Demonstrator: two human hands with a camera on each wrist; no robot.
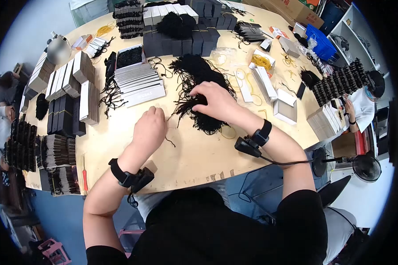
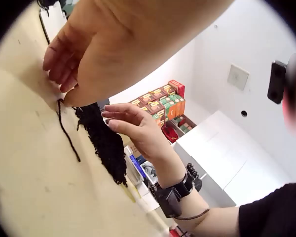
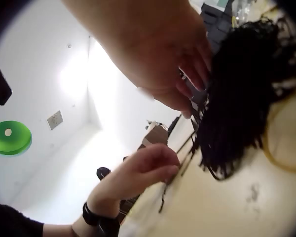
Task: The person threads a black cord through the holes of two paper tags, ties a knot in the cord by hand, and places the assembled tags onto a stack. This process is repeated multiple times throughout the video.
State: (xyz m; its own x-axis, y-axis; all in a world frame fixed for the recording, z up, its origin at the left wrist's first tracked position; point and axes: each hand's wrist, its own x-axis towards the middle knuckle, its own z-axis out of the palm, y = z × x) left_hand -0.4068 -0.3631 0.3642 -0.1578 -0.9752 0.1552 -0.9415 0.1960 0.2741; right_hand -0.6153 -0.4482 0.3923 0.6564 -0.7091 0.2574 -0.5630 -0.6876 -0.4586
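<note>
A long pile of black cords (image 1: 203,92) lies on the table in front of the person. The right hand (image 1: 216,102) is over the pile's near part, its fingers spread and slightly bent, thumb apart. Left of the pile, the left hand (image 1: 150,129) pinches a thin black cord (image 2: 66,131) between thumb and fingers, low over the table; the cord's loose end trails on the surface. In the right wrist view the right fingertips (image 3: 200,81) are beside the pile (image 3: 241,94); whether they touch it cannot be told.
White cards (image 1: 139,86) fan out behind the left hand. Dark boxes (image 1: 181,42) stand at the back. Stacked cards (image 1: 89,102) are at left, an open white box (image 1: 285,111) and yellow bands (image 1: 262,62) at right. Other people sit at both sides.
</note>
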